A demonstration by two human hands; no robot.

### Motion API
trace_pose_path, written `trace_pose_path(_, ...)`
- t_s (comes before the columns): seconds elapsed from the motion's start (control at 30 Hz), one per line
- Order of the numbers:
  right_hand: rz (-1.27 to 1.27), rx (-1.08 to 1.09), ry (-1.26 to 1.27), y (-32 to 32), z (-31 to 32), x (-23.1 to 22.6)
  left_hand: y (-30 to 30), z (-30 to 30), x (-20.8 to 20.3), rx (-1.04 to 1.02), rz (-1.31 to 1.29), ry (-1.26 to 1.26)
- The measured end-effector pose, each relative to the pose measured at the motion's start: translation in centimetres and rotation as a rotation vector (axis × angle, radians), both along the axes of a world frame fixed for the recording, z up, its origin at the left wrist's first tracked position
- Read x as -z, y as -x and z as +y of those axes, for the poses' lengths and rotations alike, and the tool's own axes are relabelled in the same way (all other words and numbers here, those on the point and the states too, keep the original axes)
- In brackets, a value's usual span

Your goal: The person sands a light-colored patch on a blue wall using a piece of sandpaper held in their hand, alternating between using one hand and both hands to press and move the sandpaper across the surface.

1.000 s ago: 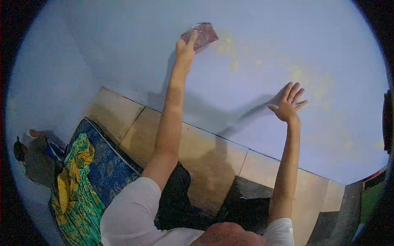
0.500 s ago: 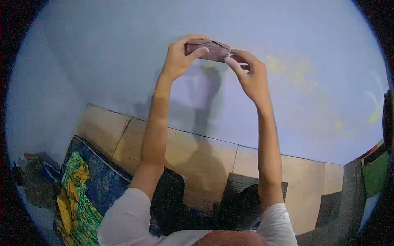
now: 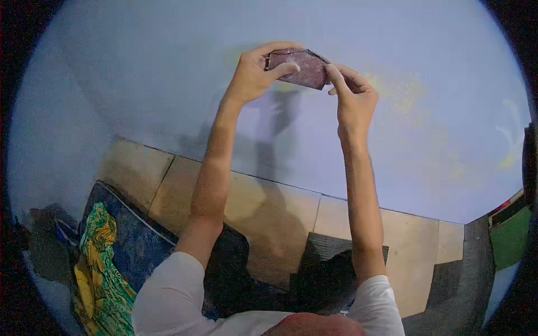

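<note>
In front of the wall, both my arms are raised and hold up a folded piece of maroon sandpaper (image 3: 305, 73) with whitish dust on its face. My left hand (image 3: 255, 73) is closed around its left end, thumb flat across the front and fingers behind the top edge. At the right end, my right hand (image 3: 353, 89) pinches the edge between thumb and fingers. Pale dust shows on the thumb tips. The back of the sandpaper is hidden, so I cannot tell whether anything is inside the fold.
A pale blue wall (image 3: 314, 151) with yellowish patches (image 3: 409, 95) stands ahead. Beige tiles (image 3: 274, 210) run along its foot. To the lower left lie a dark blue mattress-like pad (image 3: 131, 235) and a green and yellow patterned cloth (image 3: 103, 252). A green panel (image 3: 510, 238) is at the right.
Both hands have shifted slightly right and up with the sandpaper. Its right end now tilts lower and shows a flat flap with a corner, and the right fingers have closed onto its edge.
</note>
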State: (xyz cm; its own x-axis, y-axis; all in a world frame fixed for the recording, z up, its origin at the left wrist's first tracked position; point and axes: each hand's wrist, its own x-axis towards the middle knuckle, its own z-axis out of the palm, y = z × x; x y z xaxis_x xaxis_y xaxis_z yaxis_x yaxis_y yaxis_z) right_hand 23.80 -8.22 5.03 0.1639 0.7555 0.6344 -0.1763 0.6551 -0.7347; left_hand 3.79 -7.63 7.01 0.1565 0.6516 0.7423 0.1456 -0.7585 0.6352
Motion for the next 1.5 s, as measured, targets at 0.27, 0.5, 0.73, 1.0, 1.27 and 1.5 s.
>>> trace_pose_path(0.27,-0.001,0.058,-0.082,-0.5,0.3,-0.1,-0.9,-0.5,-0.2,0.024,0.026,0.076)
trace_pose_path(0.5,-0.057,0.182,-0.197,-0.4,0.5,0.4,-1.3,-0.3,0.1,0.051,0.014,0.176)
trace_pose_path(0.73,-0.081,0.210,-0.260,-1.2,1.0,0.3,-2.0,0.2,0.6,0.086,0.016,0.176)
trace_pose_path(1.0,-0.131,0.250,-0.227,-2.1,0.6,-0.3,-2.9,-0.1,0.3,0.126,-0.027,0.228)
trace_pose_path(1.27,-0.035,0.130,-0.153,-2.2,0.5,-0.6,-3.7,0.3,0.9,-0.035,-0.029,0.075)
trace_pose_path(1.5,0.001,0.111,-0.126,-3.1,0.3,-0.6,-5.6,0.0,1.4,-0.186,0.047,-0.150)
